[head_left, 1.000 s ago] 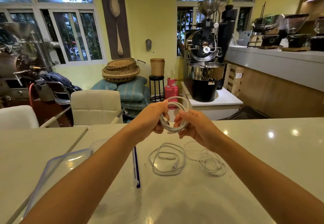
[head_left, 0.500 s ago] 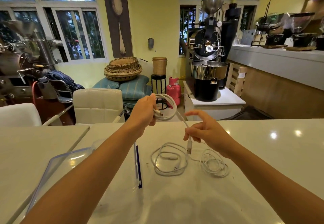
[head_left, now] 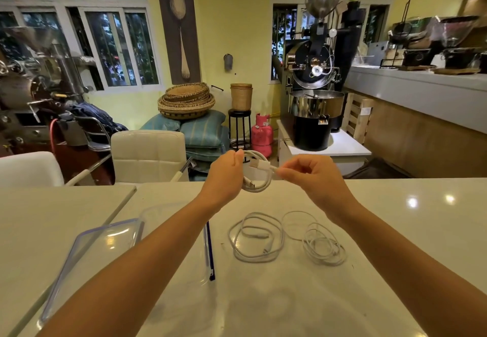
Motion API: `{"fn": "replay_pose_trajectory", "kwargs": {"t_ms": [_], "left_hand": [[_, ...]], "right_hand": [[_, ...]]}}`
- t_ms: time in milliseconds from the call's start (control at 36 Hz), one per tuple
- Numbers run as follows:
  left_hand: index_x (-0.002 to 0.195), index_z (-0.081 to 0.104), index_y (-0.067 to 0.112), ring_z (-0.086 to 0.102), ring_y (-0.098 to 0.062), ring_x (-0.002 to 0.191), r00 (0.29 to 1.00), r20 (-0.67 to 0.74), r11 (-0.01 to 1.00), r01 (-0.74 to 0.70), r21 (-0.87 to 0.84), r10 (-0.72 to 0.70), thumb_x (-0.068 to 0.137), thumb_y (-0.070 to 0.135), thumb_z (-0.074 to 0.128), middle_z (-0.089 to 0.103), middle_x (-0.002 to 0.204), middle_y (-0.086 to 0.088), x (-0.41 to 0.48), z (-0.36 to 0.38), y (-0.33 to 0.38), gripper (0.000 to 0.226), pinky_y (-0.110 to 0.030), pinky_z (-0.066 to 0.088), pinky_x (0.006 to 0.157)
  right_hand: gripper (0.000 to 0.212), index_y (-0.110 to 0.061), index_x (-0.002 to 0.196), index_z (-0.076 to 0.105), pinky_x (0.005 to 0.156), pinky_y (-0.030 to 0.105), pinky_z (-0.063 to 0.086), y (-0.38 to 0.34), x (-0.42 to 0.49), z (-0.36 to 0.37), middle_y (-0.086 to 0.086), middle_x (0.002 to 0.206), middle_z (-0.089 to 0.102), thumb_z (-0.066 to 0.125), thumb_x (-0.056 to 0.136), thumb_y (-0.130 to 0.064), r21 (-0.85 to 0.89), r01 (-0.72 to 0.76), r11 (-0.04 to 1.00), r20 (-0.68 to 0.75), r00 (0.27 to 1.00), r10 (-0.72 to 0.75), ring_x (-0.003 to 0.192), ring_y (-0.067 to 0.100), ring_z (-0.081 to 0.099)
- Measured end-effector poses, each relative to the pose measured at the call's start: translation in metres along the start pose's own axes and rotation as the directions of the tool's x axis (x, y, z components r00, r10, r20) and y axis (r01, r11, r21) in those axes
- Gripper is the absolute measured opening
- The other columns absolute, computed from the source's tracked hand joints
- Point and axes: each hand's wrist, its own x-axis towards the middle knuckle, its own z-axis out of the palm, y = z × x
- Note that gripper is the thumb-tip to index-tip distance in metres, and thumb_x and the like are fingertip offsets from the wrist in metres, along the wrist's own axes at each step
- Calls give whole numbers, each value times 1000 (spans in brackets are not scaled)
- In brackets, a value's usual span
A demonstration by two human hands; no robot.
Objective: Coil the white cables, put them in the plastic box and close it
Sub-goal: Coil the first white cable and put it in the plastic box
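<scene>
Mid-coil on the first white cable here: the left hand has its fingers wrapped round the small loop bundle, held up above the tabletop, and the right hand pinches the loose tail just beside it. Next move, I'd guess, is tucking that tail in so the coil doesn't spring open, then dropping it into the clear plastic box under the left forearm, lid off beside it. The thicker cable and the thin cable lie in loose loops on the tabletop, waiting their turn.
</scene>
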Motion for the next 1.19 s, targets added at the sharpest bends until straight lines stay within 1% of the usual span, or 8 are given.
{"fn": "replay_pose_trajectory", "kwargs": {"t_ms": [278,361,500,611,722,944,1056,1194], "left_hand": [[86,48,9,42,-17,64,999,-31,999,26,-34,-27,100,17,24,41,73,-3,-3,-2,5,28,-28,36,55],[91,51,3,47,-25,72,999,-29,1000,-22,0,22,100,15,24,43,76,-8,-4,-5,7,31,-43,43,71],[67,39,17,40,-17,57,997,26,996,-75,52,74,100,24,23,41,64,-2,0,-6,5,37,-28,34,52],[61,33,24,37,-11,56,992,28,984,-129,127,126,99,23,27,39,62,5,-1,-5,5,38,-27,25,50],[74,40,13,38,-12,59,989,50,965,-147,216,139,100,26,26,38,63,6,-2,0,6,31,-24,26,59],[80,38,12,39,-10,55,974,43,933,-226,281,223,99,31,24,39,62,4,-5,-2,5,31,-20,29,47],[68,37,18,46,-15,54,979,79,960,-199,199,186,99,29,26,44,63,1,-2,-3,5,34,-21,36,46],[66,38,17,45,-7,38,984,114,987,-143,71,134,99,26,28,46,57,-3,-3,-4,6,36,-14,36,37]], "right_hand": [[13,-6,77,68,77,20,33,4,10,14,-4,96,46,70,75,-19,-452,9,892,7,1000,-6,94,8,42],[13,-3,77,68,84,23,29,2,12,15,3,116,52,70,75,-16,-414,-25,910,24,999,38,102,7,42],[16,-8,60,62,90,30,34,4,10,14,6,117,59,72,72,-8,-111,-147,983,62,986,154,112,11,48],[18,-8,58,60,80,19,40,6,7,17,1,104,60,71,71,-4,-5,-150,989,74,986,150,105,7,50],[18,-8,57,60,86,32,48,9,6,25,17,108,67,73,69,-4,-136,-85,987,62,994,95,102,26,62],[28,-22,62,57,44,9,45,8,9,28,19,94,66,70,71,1,-117,-47,992,68,996,55,61,14,54],[9,-11,81,71,46,9,42,9,9,29,-9,82,56,67,76,-4,-128,-26,991,116,992,41,62,10,50],[16,-7,87,72,64,17,39,12,14,31,-1,93,53,59,84,-17,-307,35,951,140,990,9,69,6,47]]}}
